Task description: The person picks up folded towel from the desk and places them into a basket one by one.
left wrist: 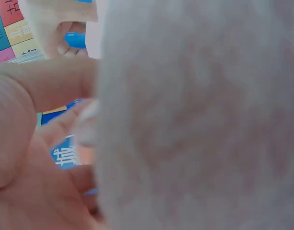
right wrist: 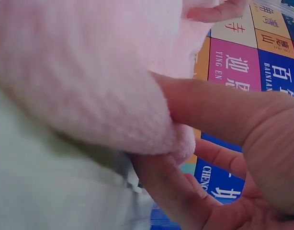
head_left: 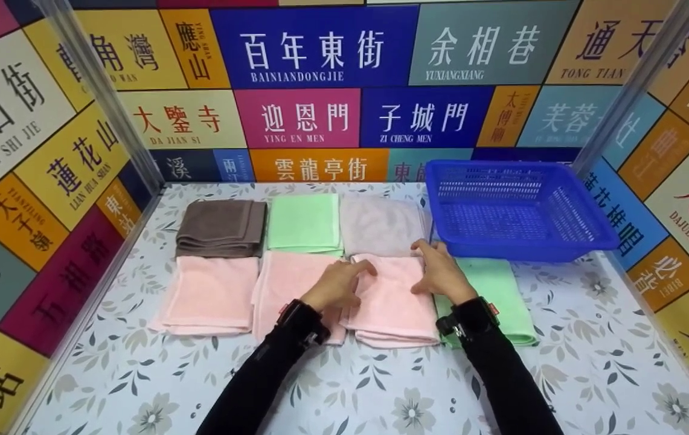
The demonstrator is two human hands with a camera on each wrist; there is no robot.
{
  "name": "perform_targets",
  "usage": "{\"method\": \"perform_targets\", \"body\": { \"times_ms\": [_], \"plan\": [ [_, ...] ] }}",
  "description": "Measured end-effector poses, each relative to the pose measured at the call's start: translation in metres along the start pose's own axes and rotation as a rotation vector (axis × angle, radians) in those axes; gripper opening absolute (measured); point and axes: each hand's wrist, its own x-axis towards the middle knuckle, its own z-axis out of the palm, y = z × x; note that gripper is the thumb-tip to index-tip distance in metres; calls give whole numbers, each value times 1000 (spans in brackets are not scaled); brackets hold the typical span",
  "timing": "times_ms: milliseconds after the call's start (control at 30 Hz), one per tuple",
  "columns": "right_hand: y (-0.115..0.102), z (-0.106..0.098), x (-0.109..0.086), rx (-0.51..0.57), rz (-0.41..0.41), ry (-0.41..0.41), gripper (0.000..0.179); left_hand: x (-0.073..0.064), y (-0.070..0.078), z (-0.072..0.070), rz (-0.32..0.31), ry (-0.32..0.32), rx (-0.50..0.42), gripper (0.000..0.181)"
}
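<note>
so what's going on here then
A person has both hands at the rightmost pink towel. The right hand pinches its right side; the left hand is at its left edge, its grip unclear. It is in the front row, between the middle pink towel and a green towel. Behind stand brown, green and grey towels, with the basket at back right.
</note>
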Motion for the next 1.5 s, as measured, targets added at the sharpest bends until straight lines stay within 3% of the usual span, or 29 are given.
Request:
{"method": "perform_targets", "body": {
  "times_ms": [100,200,333,433,600,867,1233,1500],
  "plan": [
    [-1,1,-1,-22,-28,40,81,-1,-1,4,23,-31,-142,72],
    [2,1,0,-23,-73,21,68,-3,-2,5,18,-25,-224,67],
    [10,0,2,1,-115,-88,55,-5,-2,5,-31,-20,-236,60],
    [12,-1,1,-2,-134,-165,53,-6,1,5,-73,-55,-246,60],
    [15,-1,0,6,-185,-227,51,-4,4,7,-103,-89,-224,56],
    [12,-4,1,47,-223,-162,45,-3,7,7,-74,-52,-296,52],
    [-21,-31,-4,125,-263,-51,45,-19,14,-31,38,37,-364,57],
    [-23,-49,-6,109,-280,28,44,-10,30,-41,67,69,-336,56]
  ]
}}
